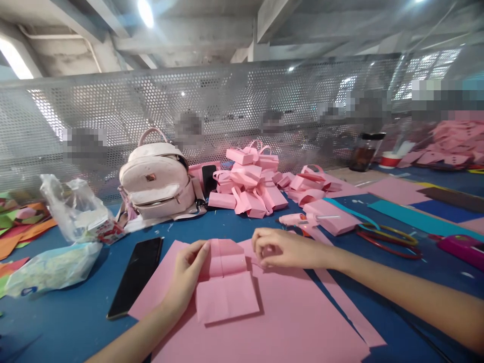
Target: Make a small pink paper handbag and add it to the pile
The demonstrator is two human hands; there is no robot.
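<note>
My left hand (191, 267) pinches the left edge of a creased pink paper piece (229, 297) between thumb and fingers. The piece has fold lines and partly raised flaps. Under it lies a large flat pink sheet (298, 322). Just right of the piece, my right hand (283, 248) hovers with its fingers curled together; whether they hold anything small is hidden. Beyond that hand rests a pink glue gun (297, 220) with a clear stick at its rear. A long pink paper strip (344, 302) runs along the sheet's right side.
A pile of small pink paper bags (249, 181) stands at the back, beside a pale backpack (157, 176). At left are a black phone (136, 277) and plastic bags (56, 267). Coloured strips (416, 217) and a magenta tool (463, 248) lie right. A perforated metal panel (227, 101) rises behind.
</note>
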